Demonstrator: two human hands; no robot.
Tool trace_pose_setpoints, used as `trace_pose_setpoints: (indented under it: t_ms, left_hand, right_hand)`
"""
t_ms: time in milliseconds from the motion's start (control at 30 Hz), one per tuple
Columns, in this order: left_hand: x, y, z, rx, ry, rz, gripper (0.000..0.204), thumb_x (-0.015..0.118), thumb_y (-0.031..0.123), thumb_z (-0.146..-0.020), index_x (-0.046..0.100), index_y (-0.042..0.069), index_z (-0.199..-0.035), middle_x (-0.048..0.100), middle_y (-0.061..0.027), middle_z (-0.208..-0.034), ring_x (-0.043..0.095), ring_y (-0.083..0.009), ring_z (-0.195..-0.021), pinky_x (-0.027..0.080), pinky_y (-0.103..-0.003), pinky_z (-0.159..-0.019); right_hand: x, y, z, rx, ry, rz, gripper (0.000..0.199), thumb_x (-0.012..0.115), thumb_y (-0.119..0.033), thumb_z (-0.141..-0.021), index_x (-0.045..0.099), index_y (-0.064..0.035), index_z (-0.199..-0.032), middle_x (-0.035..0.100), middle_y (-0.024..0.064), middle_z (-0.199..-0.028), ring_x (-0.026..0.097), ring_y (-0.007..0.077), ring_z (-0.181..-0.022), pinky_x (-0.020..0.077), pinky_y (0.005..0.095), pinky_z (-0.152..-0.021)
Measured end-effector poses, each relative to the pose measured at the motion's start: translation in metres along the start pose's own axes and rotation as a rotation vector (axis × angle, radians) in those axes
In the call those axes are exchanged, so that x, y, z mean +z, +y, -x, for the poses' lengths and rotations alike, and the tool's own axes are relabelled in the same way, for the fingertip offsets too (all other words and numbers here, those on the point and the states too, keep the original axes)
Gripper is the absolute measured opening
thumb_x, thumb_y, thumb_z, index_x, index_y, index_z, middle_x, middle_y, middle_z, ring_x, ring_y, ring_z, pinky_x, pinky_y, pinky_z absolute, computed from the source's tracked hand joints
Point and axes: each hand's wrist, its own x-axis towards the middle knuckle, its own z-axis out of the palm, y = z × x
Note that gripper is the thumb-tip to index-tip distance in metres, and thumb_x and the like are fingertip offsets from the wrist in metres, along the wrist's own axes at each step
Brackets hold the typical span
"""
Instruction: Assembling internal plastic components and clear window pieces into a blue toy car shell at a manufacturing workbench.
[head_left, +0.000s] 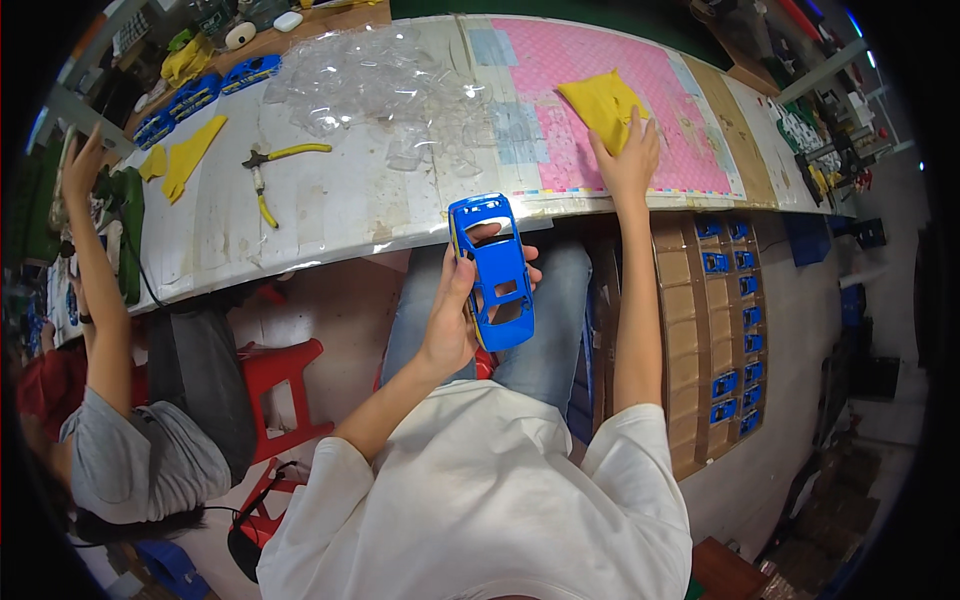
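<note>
My left hand (455,310) is wrapped around a blue toy car body (495,262) with cut-out windows, held above my lap in front of the table edge. Some fingertips show along its right side and through a window opening. My right hand (628,160) reaches over the table and lies on a yellow cloth (600,98), fingers spread over its near right part. The cloth rests on a pink patterned sheet (690,150). Whether the fingers grip the cloth or only touch it cannot be made out.
Clear plastic pieces (365,85) are heaped on the table (350,210). Pliers (262,180) with yellow handles and another yellow cloth (190,160) lie at left. Several blue car bodies (195,95) stand behind. A compartmented box (680,340) holds blue cars at right. A co-worker (150,450) sits left.
</note>
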Motion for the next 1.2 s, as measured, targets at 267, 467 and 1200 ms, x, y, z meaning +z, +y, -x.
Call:
trace_pose_setpoints:
  t_ms: [267, 467, 1200]
  left_hand:
    - [-0.002, 0.007, 0.0, -0.003, 0.0, -0.008, 0.049, 0.034, 0.045, -0.091, 0.033, 0.008, -0.123, 0.047, -0.018, -0.116, 0.053, -0.0213, -0.097, 0.045, -0.033, -0.084]
    - [-0.005, 0.004, -0.003, -0.09, 0.114, -0.019, 0.061, 0.028, 0.056, -0.088, 0.039, 0.005, -0.12, 0.051, -0.0116, -0.109, 0.054, -0.0176, -0.096, 0.045, -0.03, -0.083]
    - [0.023, 0.01, 0.006, -0.318, 0.183, 0.232, 0.054, 0.029, 0.052, -0.09, 0.043, 0.009, -0.12, 0.054, -0.005, -0.106, 0.055, -0.0132, -0.095, 0.046, -0.028, -0.081]
  right_hand:
    - [0.012, 0.011, 0.004, 0.239, -0.123, -0.517, 0.017, 0.054, -0.01, -0.073, 0.058, 0.0064, -0.075, 0.057, 0.0145, -0.075, 0.052, 0.0171, -0.069, 0.0422, 0.0281, -0.063]
    - [-0.125, -0.128, 0.079, -0.097, 0.086, -0.678, 0.026, 0.052, 0.005, -0.073, 0.05, 0.0006, -0.099, 0.052, 0.0113, -0.091, 0.053, 0.0186, -0.086, 0.0415, 0.0293, -0.08]
    - [-0.157, -0.163, 0.075, -0.154, -0.235, -0.745, 0.031, 0.065, 0.007, -0.054, 0.067, -0.0064, -0.082, 0.05, 0.0061, -0.064, 0.048, 0.0175, -0.053, 0.0364, 0.0246, -0.048]
